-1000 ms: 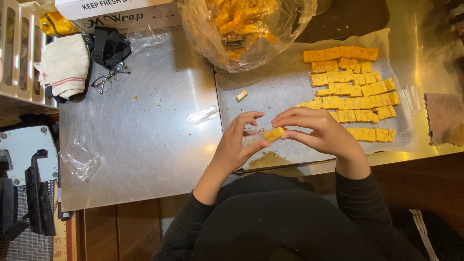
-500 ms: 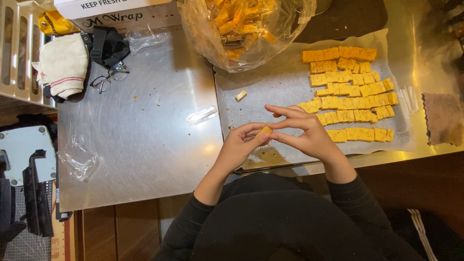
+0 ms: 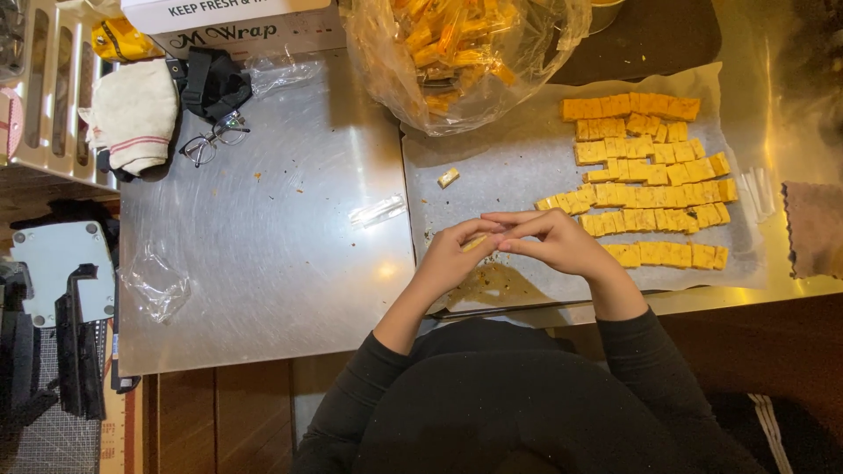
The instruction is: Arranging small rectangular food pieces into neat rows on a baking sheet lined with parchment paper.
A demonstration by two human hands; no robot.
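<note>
Orange snack piece (image 3: 475,243) sits pinched between fingertips of left hand (image 3: 452,257) and right hand (image 3: 555,243), above the paper-lined tray (image 3: 518,167). Rows of orange pieces (image 3: 650,180) lie right; clear bag (image 3: 461,53) and white box (image 3: 233,22) behind.

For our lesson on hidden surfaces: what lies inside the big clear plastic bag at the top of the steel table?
The big clear plastic bag holds a heap of orange-yellow wrapped pieces. Crinkled, shiny film blurs them, so their count and whatever lies lower in the heap stay hidden. The bag's top runs out of view.
</note>
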